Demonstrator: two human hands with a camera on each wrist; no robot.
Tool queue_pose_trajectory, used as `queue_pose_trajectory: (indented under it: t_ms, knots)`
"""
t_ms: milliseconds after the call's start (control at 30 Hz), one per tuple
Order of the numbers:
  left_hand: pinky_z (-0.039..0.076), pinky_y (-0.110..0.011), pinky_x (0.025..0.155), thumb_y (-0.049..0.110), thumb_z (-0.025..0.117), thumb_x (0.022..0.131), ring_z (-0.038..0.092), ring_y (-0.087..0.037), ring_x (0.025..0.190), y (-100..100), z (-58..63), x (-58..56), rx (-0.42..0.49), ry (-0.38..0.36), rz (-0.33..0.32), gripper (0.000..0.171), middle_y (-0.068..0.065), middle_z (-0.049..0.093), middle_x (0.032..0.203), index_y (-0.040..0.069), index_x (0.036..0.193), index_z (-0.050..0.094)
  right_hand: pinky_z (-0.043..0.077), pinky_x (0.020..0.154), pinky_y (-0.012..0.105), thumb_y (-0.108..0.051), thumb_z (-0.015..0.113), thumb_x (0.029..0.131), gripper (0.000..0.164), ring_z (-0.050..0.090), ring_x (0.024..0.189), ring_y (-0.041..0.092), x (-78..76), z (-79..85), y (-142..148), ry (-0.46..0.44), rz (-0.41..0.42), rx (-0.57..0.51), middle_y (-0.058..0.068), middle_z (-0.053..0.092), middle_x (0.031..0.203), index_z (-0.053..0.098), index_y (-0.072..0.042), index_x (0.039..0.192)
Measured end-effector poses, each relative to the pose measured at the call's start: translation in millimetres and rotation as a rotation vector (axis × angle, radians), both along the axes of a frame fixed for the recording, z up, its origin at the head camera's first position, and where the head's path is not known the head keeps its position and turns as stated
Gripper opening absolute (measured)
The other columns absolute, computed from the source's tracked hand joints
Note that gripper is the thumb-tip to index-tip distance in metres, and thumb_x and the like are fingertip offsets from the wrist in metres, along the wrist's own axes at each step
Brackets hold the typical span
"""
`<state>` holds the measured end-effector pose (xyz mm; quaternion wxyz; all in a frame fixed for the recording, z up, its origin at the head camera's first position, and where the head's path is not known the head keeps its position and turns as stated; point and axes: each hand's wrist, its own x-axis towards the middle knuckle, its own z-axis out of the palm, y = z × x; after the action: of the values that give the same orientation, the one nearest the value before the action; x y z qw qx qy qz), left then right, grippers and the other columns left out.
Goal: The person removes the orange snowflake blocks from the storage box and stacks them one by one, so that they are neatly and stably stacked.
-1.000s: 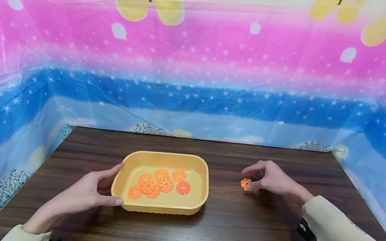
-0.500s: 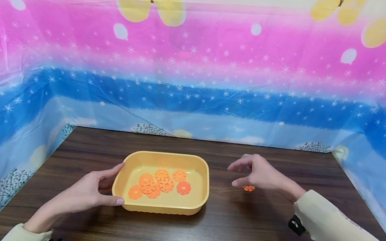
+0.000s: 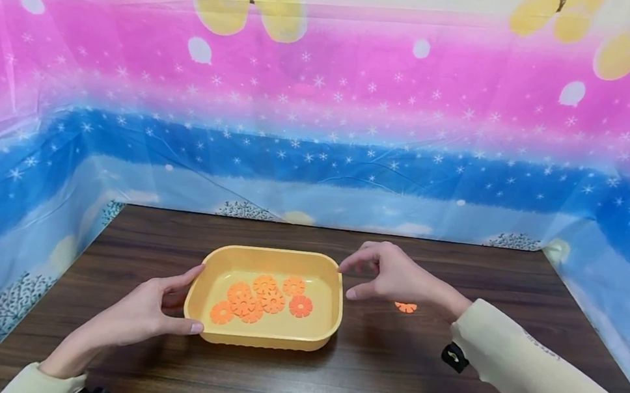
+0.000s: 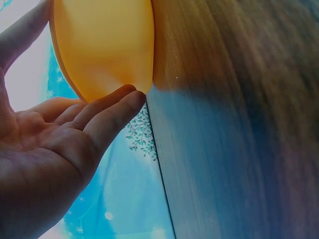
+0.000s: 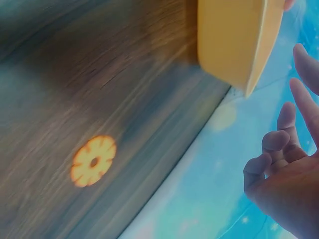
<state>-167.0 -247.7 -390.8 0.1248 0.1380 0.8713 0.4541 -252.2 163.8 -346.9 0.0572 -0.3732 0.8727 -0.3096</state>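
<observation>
A yellow plastic bin point(image 3: 316, 328) stands on the table with several orange, notched, flower-shaped discs point(image 3: 272, 300) inside, some overlapping. My left hand point(image 3: 138, 312) holds the bin's left end, thumb at the front corner and fingers at the back; the left wrist view shows those fingers against the bin's wall point(image 4: 104, 45). Beside the bin's right rim is my right hand point(image 3: 394, 275), thumb and index finger apart, nothing between them. Whether a fingertip touches the rim, I cannot tell. One more orange disc point(image 3: 405, 308) lies flat on the table, partly hidden behind my right hand; the right wrist view shows this disc point(image 5: 93, 161) whole.
The dark wood table point(image 3: 291, 390) ends at a printed cloth backdrop point(image 3: 319, 164) with pink and blue bands, which surrounds the back and both sides. A black strap point(image 3: 454, 356) shows at the right sleeve.
My right hand has let go of the orange disc, leaving it on the table, and has moved left to the bin's right rim. My left hand and the bin stay in place.
</observation>
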Motion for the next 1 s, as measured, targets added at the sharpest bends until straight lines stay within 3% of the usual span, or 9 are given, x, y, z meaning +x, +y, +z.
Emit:
queue_pose_trajectory:
  t_ms: [267, 700, 1000]
  knots:
    - [0.051, -0.028, 0.08, 0.031, 0.079, 0.073, 0.052, -0.025, 0.115, -1, -1.4, -1.8, 0.014, -0.01, -0.009, 0.095, -0.018, 0.042, 0.138, 0.019, 0.148, 0.022, 0.036, 0.053, 0.027, -0.029, 0.079, 0.073, 0.033, 0.043, 0.061, 0.019, 0.5, 0.8, -26, 0.004, 0.071, -0.01, -0.008, 0.054, 0.087, 0.067, -0.034, 0.104]
    - [0.052, -0.028, 0.08, 0.03, 0.079, 0.074, 0.051, -0.026, 0.116, -2, -1.4, -1.4, 0.023, -0.019, -0.009, 0.095, -0.018, 0.039, 0.14, 0.019, 0.148, 0.022, 0.034, 0.057, 0.027, -0.033, 0.08, 0.071, 0.035, 0.042, 0.067, 0.022, 0.4, -6.6, -70, -0.061, 0.111, -0.009, -0.007, 0.054, 0.087, 0.068, -0.032, 0.104]
    - [0.052, -0.029, 0.079, 0.03, 0.079, 0.074, 0.051, -0.028, 0.116, -2, -1.9, -1.5, 0.02, -0.017, -0.012, 0.094, -0.018, 0.037, 0.141, 0.018, 0.148, 0.022, 0.033, 0.055, 0.027, -0.026, 0.082, 0.07, 0.036, 0.042, 0.069, 0.027, -5.7, -19.2, -89, -0.121, 0.117, -0.019, -0.004, 0.055, 0.089, 0.068, -0.031, 0.103]
